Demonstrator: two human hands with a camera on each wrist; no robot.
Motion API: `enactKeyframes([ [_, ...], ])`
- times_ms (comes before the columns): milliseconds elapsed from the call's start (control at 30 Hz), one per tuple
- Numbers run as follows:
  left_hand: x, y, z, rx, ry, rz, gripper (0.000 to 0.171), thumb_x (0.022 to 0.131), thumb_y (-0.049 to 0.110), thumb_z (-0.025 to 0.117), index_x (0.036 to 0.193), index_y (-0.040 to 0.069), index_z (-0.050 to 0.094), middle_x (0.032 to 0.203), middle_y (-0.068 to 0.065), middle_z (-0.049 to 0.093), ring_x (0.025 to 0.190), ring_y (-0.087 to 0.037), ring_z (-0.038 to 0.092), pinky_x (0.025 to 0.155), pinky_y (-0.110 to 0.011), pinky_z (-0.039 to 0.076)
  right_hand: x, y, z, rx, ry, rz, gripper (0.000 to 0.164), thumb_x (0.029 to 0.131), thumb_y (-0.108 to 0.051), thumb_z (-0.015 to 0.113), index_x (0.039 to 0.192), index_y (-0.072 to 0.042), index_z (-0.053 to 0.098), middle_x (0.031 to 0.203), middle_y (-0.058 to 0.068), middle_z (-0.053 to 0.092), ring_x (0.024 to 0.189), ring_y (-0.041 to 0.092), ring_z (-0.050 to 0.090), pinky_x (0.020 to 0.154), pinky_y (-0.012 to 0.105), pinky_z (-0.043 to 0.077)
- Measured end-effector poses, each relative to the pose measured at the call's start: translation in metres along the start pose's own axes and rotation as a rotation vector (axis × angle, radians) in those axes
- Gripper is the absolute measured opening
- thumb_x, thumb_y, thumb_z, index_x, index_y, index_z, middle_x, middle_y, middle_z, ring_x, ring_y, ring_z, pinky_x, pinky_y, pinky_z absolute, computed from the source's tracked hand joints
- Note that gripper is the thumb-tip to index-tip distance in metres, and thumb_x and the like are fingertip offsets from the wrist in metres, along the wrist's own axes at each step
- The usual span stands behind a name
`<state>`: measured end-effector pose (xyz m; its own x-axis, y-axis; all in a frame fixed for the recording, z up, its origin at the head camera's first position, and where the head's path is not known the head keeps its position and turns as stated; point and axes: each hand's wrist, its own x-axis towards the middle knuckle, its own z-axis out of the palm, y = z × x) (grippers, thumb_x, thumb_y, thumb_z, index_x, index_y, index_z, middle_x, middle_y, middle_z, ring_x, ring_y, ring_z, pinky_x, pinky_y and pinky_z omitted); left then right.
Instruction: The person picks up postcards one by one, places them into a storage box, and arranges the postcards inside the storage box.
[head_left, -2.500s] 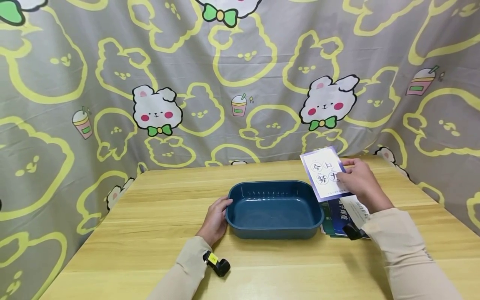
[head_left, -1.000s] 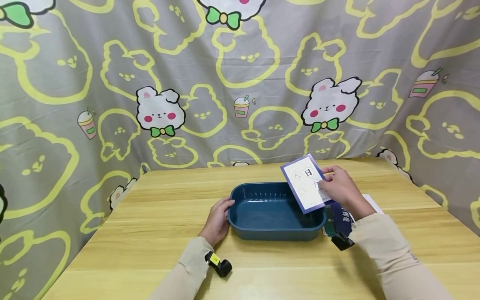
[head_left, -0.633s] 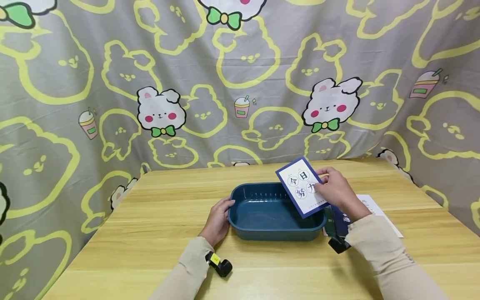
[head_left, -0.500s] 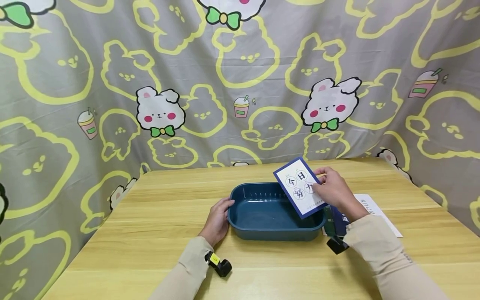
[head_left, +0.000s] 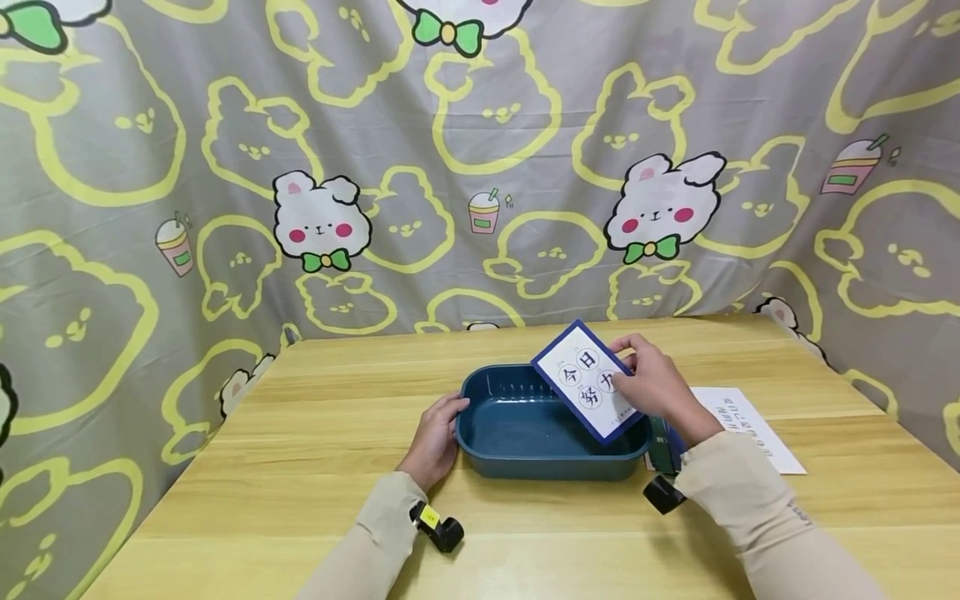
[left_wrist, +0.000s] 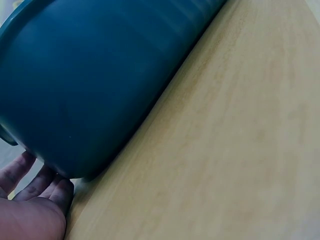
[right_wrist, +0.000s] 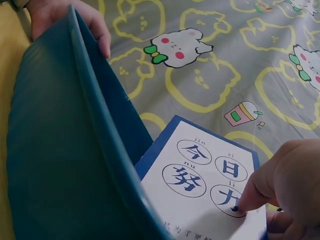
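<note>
In the head view, my right hand (head_left: 655, 377) pinches a white card (head_left: 576, 375) with a blue border and circled Chinese characters, thumb on its printed face. The card is tilted over the right end of a dark teal plastic basin (head_left: 547, 468). Its lower part overlaps the basin's opening; the right wrist view shows the card (right_wrist: 190, 172) beyond the basin's near rim (right_wrist: 107, 125). My left hand (head_left: 433, 442) holds the basin's left end, fingers at the rim. In the left wrist view, curled fingers (left_wrist: 35, 182) touch the basin's outer wall (left_wrist: 95, 85).
Right of the basin, a white printed sheet (head_left: 750, 429) and dark green and blue printed items (head_left: 662, 446) lie on the wooden table (head_left: 300, 500), partly hidden by my right arm. A patterned grey curtain (head_left: 420, 133) hangs behind the table.
My right hand has moved left with the card, from above the printed items to over the basin's right end. The card has turned, and more of the white sheet shows. My left hand stays put.
</note>
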<state>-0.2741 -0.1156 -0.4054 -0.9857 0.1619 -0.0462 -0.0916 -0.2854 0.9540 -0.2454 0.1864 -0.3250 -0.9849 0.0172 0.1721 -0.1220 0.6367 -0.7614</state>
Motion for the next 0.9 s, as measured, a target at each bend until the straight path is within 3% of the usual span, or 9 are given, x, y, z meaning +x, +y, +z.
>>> enactKeyframes([
  [400, 0.001, 0.001, 0.0, 0.015, 0.011, -0.014, 0.052, 0.097, 0.014, 0.051, 0.141, -0.008, 0.036, 0.148, -0.024, 0.035, 0.135, -0.034, 0.036, 0.109, -0.043, 0.031, 0.002, -0.001, 0.008, -0.074, -0.023, -0.05, 0.033, 0.087, -0.004, 0.057, 0.119, 0.001, 0.051, 0.098, 0.02, 0.06, 0.08, 0.028, 0.06, 0.067, 0.038, 0.054],
  [900, 0.001, 0.001, 0.0, -0.001, 0.016, -0.006, 0.051, 0.096, 0.013, 0.051, 0.139, -0.009, 0.037, 0.146, -0.025, 0.037, 0.133, -0.034, 0.037, 0.108, -0.043, 0.032, 0.001, -0.002, 0.022, -0.156, -0.106, -0.23, 0.029, 0.083, 0.002, 0.056, 0.111, -0.006, 0.059, 0.097, 0.018, 0.062, 0.079, 0.027, 0.055, 0.066, 0.038, 0.047],
])
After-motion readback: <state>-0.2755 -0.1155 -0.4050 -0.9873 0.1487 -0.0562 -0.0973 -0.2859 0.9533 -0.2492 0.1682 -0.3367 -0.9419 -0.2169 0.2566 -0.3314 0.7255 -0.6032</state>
